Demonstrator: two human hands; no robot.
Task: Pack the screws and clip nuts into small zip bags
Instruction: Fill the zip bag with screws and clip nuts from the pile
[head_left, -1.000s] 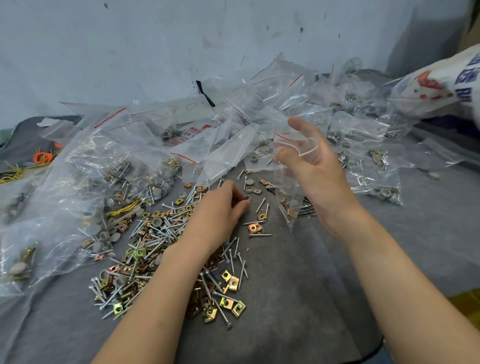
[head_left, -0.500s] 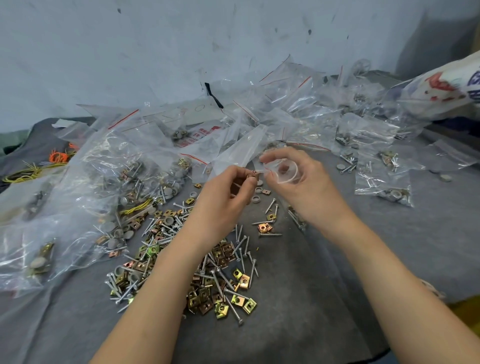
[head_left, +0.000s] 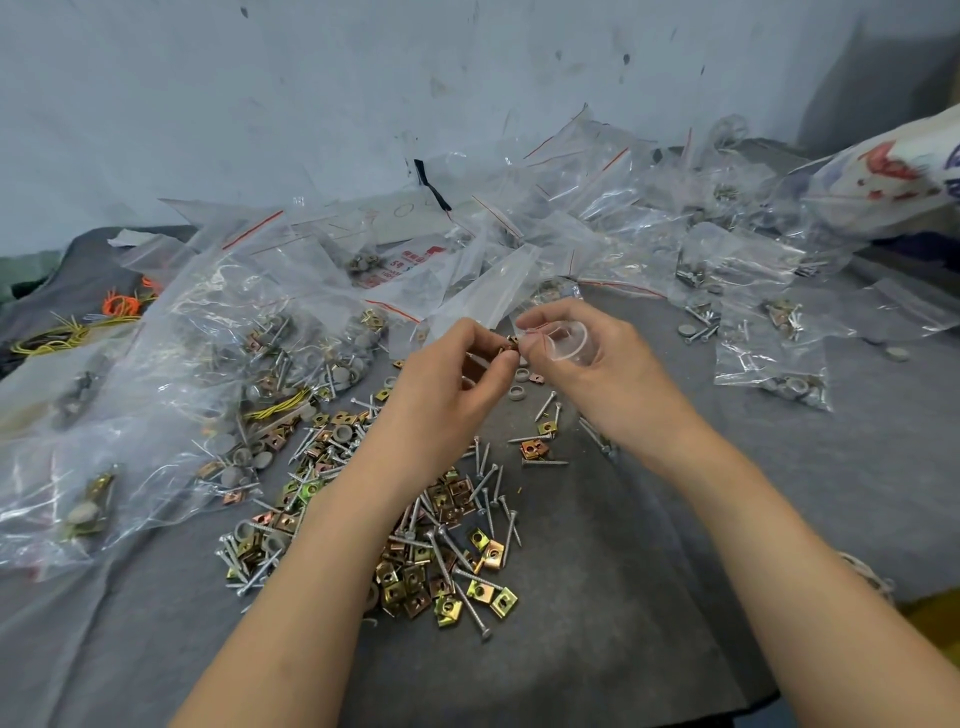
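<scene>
— Where are your hands?
— Both are out in front of me, forearms coming in from below and angling toward each other. My left hand (head_left: 441, 389) and right hand (head_left: 618, 379) nearly meet.
— What's the left doing?
— Its back is up, thumb and forefinger pinching a clip nut (head_left: 511, 343), the other fingers curled under.
— And the right?
— Thumb and fingers are curled round the mouth of a small bag (head_left: 566, 343), holding it open toward the left.

Two hands working: my left hand (head_left: 447, 395) pinches one clip nut (head_left: 511, 344), my right hand (head_left: 597, 374) holds one small zip bag (head_left: 563, 340). On the table (head_left: 623, 571), loose screws (head_left: 470, 608) and clip nuts (head_left: 480, 591) by the dozen, too tangled to count, plus two grey caps (head_left: 517, 393) just past my hands.
</scene>
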